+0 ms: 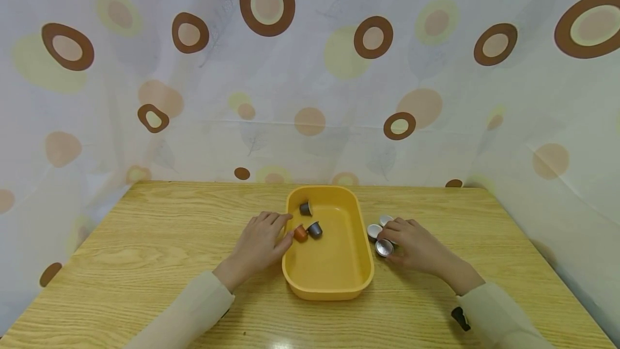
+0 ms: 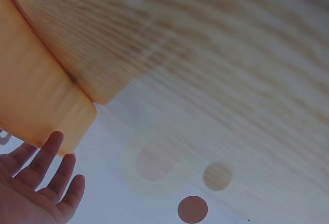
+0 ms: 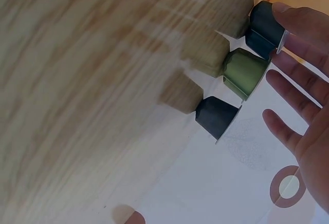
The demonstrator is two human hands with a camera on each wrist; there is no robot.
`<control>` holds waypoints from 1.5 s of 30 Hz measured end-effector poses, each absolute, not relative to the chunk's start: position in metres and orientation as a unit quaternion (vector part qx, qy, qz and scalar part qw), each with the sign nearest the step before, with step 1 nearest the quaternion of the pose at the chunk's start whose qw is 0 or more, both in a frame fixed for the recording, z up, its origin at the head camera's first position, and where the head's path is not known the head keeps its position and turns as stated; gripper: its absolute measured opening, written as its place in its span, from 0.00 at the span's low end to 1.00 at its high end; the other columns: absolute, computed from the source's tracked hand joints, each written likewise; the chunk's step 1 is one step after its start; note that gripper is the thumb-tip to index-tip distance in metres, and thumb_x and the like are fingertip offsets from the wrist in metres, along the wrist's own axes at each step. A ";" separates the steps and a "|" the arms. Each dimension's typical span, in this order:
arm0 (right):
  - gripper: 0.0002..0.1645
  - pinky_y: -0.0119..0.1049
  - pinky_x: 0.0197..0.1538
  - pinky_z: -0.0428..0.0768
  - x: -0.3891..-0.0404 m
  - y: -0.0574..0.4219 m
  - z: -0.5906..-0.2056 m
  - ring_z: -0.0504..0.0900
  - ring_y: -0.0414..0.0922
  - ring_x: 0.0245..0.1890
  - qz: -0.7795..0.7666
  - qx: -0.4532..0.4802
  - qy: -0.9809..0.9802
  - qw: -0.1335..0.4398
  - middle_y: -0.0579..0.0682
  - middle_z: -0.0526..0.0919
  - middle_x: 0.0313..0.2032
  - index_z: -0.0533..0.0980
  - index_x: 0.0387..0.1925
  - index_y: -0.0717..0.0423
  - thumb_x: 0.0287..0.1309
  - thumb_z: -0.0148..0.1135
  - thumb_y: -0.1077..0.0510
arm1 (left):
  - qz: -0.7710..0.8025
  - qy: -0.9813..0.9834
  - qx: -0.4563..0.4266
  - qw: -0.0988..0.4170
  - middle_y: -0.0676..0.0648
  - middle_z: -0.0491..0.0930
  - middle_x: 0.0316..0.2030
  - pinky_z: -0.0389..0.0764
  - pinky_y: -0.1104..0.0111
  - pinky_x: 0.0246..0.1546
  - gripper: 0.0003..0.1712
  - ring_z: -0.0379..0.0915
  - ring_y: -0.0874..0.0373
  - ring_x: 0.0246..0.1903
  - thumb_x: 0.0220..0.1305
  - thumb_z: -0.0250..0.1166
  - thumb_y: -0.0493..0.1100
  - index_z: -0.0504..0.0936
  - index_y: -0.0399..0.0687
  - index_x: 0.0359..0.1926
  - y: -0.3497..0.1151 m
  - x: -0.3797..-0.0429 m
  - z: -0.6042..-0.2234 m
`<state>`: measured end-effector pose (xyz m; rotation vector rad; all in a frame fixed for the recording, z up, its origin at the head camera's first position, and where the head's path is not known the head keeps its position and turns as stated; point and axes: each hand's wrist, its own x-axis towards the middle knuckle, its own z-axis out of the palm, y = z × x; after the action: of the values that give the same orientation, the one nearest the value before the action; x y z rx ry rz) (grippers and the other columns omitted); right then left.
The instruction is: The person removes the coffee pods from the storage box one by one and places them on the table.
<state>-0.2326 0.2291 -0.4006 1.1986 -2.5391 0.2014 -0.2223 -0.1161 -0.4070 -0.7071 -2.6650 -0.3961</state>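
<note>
Beside the yellow tray's right wall, my right hand [image 1: 411, 241] pinches a dark teal coffee capsule [image 3: 263, 29] between thumb and fingers, its silver lid facing up. A green capsule [image 3: 245, 72] and a black capsule [image 3: 217, 116] stand next to it on the table, pale lids upward, near the other fingertips. My left hand [image 1: 259, 241] is at the left rim of the yellow tray [image 1: 329, 288], fingers extended and spread. Inside the tray, close to that hand, lie an orange capsule [image 1: 301, 233], a dark grey capsule [image 1: 315, 230] and a black capsule [image 1: 306, 208].
The tray stands on a wood-grain table [image 1: 194, 220], its far end near the back edge. A patterned cloth [image 1: 310, 69] hangs behind the table and along both sides. A small black object [image 1: 460, 319] shows at the right sleeve cuff.
</note>
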 end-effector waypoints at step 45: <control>0.19 0.46 0.40 0.74 -0.236 0.233 -0.392 0.75 0.43 0.38 0.066 0.422 -0.889 0.164 0.43 0.79 0.37 0.78 0.37 0.49 0.37 0.73 0.55 | -0.138 -0.942 -0.246 0.181 0.48 0.79 0.47 0.71 0.57 0.52 0.22 0.72 0.51 0.50 0.64 0.52 0.52 0.75 0.47 0.55 -0.115 -0.222 -0.407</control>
<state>-0.2364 0.2326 -0.3923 1.2046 -2.5350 0.1894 -0.2218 -0.1153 -0.4068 -0.6959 -2.6603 -0.3894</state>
